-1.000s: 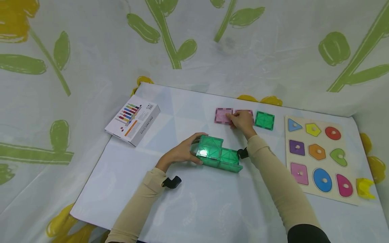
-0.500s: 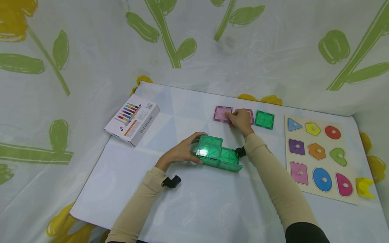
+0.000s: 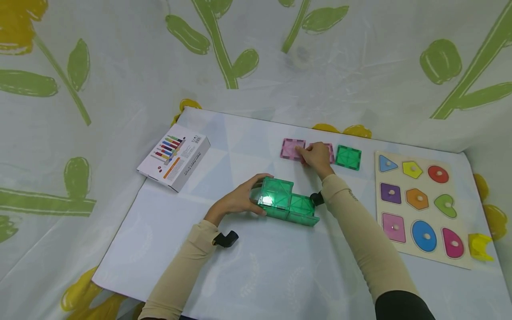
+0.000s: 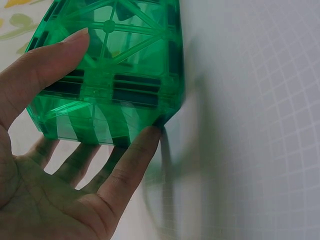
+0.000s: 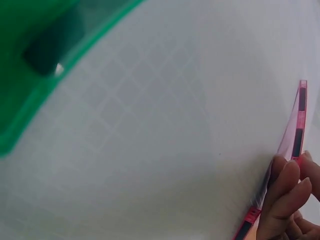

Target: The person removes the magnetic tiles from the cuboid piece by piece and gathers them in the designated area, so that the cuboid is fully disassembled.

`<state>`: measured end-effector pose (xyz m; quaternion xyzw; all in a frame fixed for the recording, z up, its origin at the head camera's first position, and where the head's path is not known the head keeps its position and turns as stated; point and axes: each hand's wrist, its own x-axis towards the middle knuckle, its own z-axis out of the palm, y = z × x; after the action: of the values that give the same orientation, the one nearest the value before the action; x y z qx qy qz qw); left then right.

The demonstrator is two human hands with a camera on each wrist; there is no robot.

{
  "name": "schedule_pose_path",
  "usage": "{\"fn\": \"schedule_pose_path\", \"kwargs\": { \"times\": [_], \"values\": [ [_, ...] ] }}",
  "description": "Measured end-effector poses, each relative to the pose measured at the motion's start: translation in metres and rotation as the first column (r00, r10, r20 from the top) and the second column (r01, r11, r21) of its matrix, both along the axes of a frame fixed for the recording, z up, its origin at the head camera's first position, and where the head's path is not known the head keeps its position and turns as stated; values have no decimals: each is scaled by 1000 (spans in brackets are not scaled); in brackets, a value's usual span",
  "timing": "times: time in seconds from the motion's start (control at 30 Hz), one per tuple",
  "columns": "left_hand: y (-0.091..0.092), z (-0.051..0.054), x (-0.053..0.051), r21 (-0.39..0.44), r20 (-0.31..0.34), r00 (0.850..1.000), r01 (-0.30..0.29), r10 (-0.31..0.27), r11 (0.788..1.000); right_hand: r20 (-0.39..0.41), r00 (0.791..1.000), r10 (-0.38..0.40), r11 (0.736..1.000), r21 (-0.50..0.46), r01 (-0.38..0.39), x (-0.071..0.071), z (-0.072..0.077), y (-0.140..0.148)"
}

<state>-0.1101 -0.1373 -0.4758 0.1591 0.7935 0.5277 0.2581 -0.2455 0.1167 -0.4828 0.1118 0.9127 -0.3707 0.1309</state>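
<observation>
In the head view, my left hand (image 3: 240,198) holds the left end of a translucent green magnetic tile structure (image 3: 276,193). The left wrist view puts my thumb on its tile face, with my other fingers (image 4: 130,165) against the side and underneath. At the back of the table my right hand (image 3: 317,158) pinches the right edge of a pink magnetic tile (image 3: 292,148). A second pink tile (image 3: 330,151) is partly hidden behind that hand, and a flat green tile (image 3: 348,157) lies to its right. In the right wrist view, my fingers (image 5: 287,190) meet the pink tile's edge (image 5: 300,115).
A white box (image 3: 174,155) with an abacus picture stands at the table's left edge. On the right lies a wooden shape puzzle board (image 3: 424,173) with knobbed pieces, beside a yellow object (image 3: 481,247). A flower-printed sheet (image 3: 132,66) rises behind the table.
My right hand has shifted slightly left and away from me, and the left pink tile has moved with it, widening its gap from the other tiles. My left hand and the green structure stay put.
</observation>
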Motion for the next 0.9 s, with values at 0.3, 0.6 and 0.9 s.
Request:
{"fn": "schedule_pose_path", "kwargs": {
  "times": [0.3,0.6,0.9],
  "values": [
    [1,0,0,3,-7,1000,-2,2,1000,12,1000,10,1000,-3,-10,0,3,0],
    [2,3,1,-17,-9,1000,-7,7,1000,23,1000,-4,1000,-9,4,-1,6,0],
    [1,4,1,-35,-12,1000,-4,4,999,42,999,-28,1000,1,28,1,11,-2]
  ]
}}
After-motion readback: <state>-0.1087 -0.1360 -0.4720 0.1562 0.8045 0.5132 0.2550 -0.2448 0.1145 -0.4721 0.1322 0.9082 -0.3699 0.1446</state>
